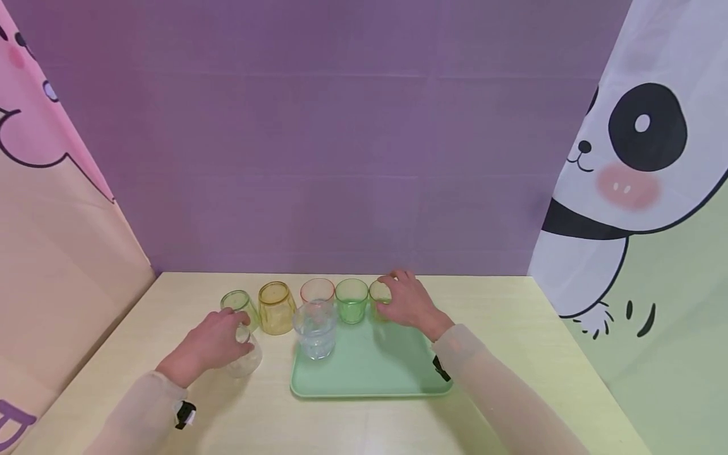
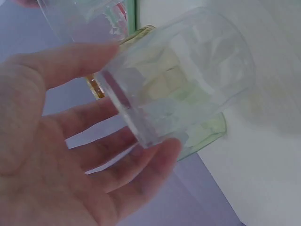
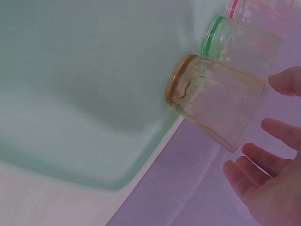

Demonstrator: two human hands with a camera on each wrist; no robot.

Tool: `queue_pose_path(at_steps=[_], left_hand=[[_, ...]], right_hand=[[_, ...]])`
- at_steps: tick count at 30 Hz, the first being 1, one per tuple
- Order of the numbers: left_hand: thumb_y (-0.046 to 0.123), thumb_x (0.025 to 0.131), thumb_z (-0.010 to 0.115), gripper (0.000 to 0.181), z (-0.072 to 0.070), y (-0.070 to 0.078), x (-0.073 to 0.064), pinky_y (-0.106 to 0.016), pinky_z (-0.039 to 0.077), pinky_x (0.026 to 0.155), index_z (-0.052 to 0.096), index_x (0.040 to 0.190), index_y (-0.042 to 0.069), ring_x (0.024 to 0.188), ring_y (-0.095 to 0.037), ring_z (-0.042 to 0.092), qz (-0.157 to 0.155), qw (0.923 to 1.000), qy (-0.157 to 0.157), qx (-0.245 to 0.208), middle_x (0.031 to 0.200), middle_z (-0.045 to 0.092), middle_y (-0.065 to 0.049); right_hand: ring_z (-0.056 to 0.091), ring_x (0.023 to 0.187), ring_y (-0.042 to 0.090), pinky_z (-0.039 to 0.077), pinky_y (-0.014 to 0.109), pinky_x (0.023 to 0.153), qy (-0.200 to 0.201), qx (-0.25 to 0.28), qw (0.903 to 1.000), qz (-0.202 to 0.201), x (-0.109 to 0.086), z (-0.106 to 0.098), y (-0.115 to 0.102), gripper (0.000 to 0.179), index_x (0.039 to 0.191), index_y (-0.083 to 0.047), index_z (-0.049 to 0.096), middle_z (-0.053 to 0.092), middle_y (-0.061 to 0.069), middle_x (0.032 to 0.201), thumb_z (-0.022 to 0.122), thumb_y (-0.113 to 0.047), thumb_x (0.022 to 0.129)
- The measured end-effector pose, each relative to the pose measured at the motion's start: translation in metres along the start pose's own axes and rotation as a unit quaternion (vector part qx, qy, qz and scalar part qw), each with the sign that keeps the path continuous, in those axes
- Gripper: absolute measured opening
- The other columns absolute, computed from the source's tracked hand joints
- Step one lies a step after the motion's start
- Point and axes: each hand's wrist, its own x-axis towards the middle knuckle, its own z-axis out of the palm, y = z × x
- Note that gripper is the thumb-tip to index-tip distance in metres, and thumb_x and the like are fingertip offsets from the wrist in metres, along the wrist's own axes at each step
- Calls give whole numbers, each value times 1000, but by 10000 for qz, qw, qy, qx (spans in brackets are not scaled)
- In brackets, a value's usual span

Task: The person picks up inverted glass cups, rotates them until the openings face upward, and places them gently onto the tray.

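My left hand (image 1: 212,344) grips a clear glass (image 2: 188,80) by its narrow base end, thumb on one side and fingers on the other. The glass is upside down, its wide mouth downward; whether it touches the table I cannot tell. My right hand (image 1: 408,302) is at the back right of the green tray (image 1: 375,373), with spread fingers around the rim of a yellow-amber glass (image 3: 211,101). That glass stands upright on the tray. In the right wrist view the fingertips (image 3: 251,150) look just apart from it.
Also upright on the tray are a green glass (image 1: 351,303), a pink-rimmed glass (image 1: 316,289) and a clear glass (image 1: 316,335). Left of the tray, an amber glass (image 1: 277,309) and a light green glass (image 1: 234,299) stand upside down. A purple backdrop (image 1: 341,158) rises behind the table.
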Motion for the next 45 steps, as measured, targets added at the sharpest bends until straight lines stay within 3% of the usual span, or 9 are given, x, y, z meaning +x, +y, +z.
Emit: queue_pose_path(at_steps=[6, 18, 31, 45], left_hand=[[19, 81, 80, 45, -4, 1, 2, -57, 53, 78, 65, 116, -4, 95, -41, 62, 57, 9996, -256, 117, 106, 61, -17], [22, 81, 80, 44, -11, 4, 0, -55, 53, 76, 66, 114, -3, 96, -38, 61, 39, 9994, -331, 125, 108, 61, -18], [23, 82, 78, 40, -24, 20, -8, -52, 53, 75, 68, 112, -1, 86, -31, 63, 428, 9989, -21, 204, 101, 62, -14], [24, 84, 79, 42, -37, 40, -16, -53, 54, 72, 68, 116, -2, 93, -36, 64, 768, 9955, 504, 217, 106, 64, -15]], right_hand=[[46, 124, 37, 45, 51, 99, -20, -82, 10000, -30, -2, -2, -1, 49, 136, -8, 62, 53, 17, 137, 63, -29, 91], [45, 127, 37, 44, 49, 100, -78, -124, 9999, -46, -8, -8, 0, 52, 137, -7, 62, 52, 17, 139, 59, -31, 90], [46, 124, 35, 47, 50, 96, 161, 352, 9992, -110, -16, -18, -3, 51, 135, -5, 63, 56, 14, 134, 63, -28, 89], [42, 132, 33, 45, 52, 101, 291, 932, 9952, -79, -25, -20, -5, 53, 138, -6, 61, 54, 12, 136, 64, -32, 92]])
